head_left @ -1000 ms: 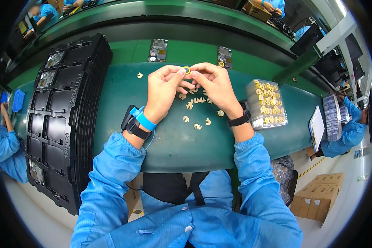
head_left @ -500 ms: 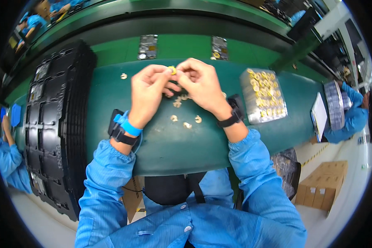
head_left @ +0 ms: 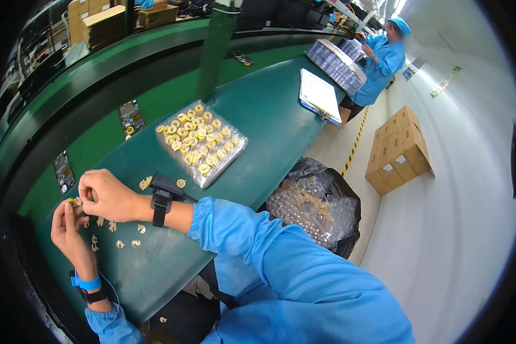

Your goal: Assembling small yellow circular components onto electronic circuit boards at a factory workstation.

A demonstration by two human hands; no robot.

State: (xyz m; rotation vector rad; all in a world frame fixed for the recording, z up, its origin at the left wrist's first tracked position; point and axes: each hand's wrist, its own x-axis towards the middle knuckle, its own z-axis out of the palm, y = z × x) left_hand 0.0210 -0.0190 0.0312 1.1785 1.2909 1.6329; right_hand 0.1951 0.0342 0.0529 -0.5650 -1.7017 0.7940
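Observation:
My left hand [head_left: 71, 235] is at the left, pinching a small round yellow-rimmed coin cell [head_left: 70, 202] between thumb and fingertips. My right hand [head_left: 110, 196] meets it there with fingers closed at the coin cell's edge. What its fingertips grip is too small to make out. Several pale cut pieces [head_left: 120, 244] lie scattered on the green mat below my hands. Beyond my right wrist, a yellow-rimmed coin cell [head_left: 181, 183] lies loose on the mat. A clear plastic tray stack [head_left: 235, 150] with rows of similar yellow-rimmed coin cells stands to the right of my hands.
Circuit boards [head_left: 132, 117] lie on the green strip behind the mat [head_left: 258, 114]. Farther right are a clipboard with papers [head_left: 320, 94] and a co-worker [head_left: 387, 57] handling a stack of clear trays [head_left: 341, 63]. A black bag of plastic trays [head_left: 315, 206] and cardboard boxes [head_left: 398, 150] stand beside the table.
The view has swung to the right, so my hands now appear at the far left and the tray stack nearer the middle. Both hands remain together at the coin cell.

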